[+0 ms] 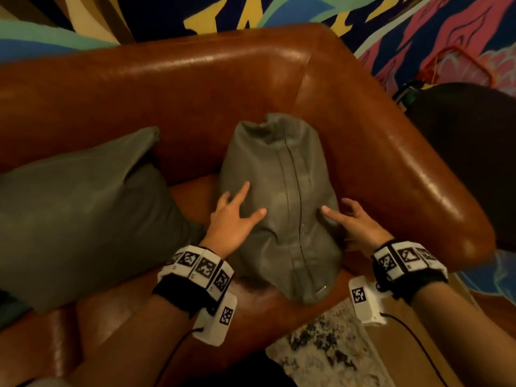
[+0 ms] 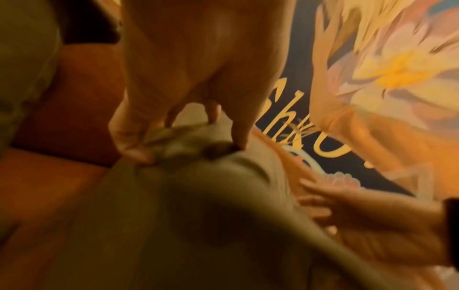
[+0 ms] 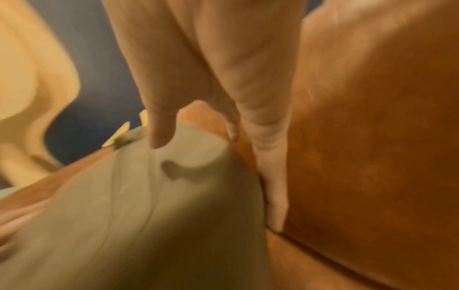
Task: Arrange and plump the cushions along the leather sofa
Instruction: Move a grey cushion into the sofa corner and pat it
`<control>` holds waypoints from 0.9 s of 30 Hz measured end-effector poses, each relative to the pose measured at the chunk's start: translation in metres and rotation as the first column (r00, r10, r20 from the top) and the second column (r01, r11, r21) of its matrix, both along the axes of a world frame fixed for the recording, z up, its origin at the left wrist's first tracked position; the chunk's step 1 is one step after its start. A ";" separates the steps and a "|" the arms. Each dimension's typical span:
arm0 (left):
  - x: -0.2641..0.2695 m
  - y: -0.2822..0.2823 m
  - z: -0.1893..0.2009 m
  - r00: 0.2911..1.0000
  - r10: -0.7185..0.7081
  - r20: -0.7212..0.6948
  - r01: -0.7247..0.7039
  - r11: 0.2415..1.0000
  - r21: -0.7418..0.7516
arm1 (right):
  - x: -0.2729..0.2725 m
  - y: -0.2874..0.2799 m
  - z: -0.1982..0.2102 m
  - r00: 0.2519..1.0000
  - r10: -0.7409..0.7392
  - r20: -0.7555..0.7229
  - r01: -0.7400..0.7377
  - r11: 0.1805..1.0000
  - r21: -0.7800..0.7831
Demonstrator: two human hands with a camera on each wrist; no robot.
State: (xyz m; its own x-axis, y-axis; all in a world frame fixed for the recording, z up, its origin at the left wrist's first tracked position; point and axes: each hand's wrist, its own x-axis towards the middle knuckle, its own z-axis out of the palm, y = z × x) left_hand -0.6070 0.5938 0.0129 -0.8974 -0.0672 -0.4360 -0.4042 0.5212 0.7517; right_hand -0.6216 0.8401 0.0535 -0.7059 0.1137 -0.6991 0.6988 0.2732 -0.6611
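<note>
A grey-green cushion (image 1: 282, 208) stands on edge in the corner of the brown leather sofa (image 1: 167, 88), its zip seam facing up. My left hand (image 1: 237, 216) presses its left side with spread, straight fingers; in the left wrist view the fingertips (image 2: 238, 145) dent the fabric of the cushion (image 2: 198, 215). My right hand (image 1: 354, 222) lies flat against the cushion's right side. In the right wrist view its fingers (image 3: 273, 176) reach down between the cushion (image 3: 149, 206) and the armrest (image 3: 372, 137). A second grey-green cushion (image 1: 83, 213) leans on the backrest to the left.
The sofa's armrest (image 1: 391, 163) runs close along the right of the held cushion. A speckled rug (image 1: 329, 347) lies on the floor in front. A dark rounded seat (image 1: 469, 152) and a red wire frame (image 1: 458, 62) stand beyond the armrest, under a painted wall (image 1: 279, 12).
</note>
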 end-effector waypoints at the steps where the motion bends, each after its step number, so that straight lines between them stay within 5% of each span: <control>1: 0.003 0.004 -0.003 1.000 -0.002 0.029 0.001 1.000 0.019 | 0.004 0.002 -0.003 1.000 -0.005 0.000 0.005 1.000 -0.011; 4: 0.015 0.011 -0.016 0.970 0.167 0.177 -0.192 0.971 0.140 | 0.031 0.004 -0.019 0.999 0.016 -0.030 -0.018 0.997 -0.073; 7: 0.027 0.021 -0.028 0.865 0.306 0.398 -0.462 0.795 0.393 | 0.052 0.003 -0.029 0.994 -0.012 -0.107 -0.004 0.989 -0.148; 11: 0.035 0.038 -0.023 0.850 0.311 0.425 -0.511 0.685 0.519 | 0.043 0.016 -0.025 0.974 0.081 -0.211 -0.122 0.974 -0.191; 15: 0.042 0.078 -0.013 0.916 0.092 0.390 -0.302 0.798 0.521 | 0.023 0.049 -0.026 0.971 -0.113 -0.209 0.099 0.992 -0.076; 19: 0.039 0.097 -0.020 0.955 -0.052 0.292 -0.102 0.867 0.487 | 0.020 0.085 -0.032 1.000 0.014 -0.025 -0.009 0.986 0.164; 23: 0.045 0.084 -0.024 0.972 0.044 0.230 -0.110 0.953 0.283 | 0.020 0.085 -0.027 0.981 0.180 -0.075 -0.138 0.911 0.388; 27: 0.047 0.069 -0.027 0.981 0.157 0.115 -0.182 0.948 0.260 | 0.014 0.069 -0.031 0.982 0.127 -0.140 -0.072 0.936 0.345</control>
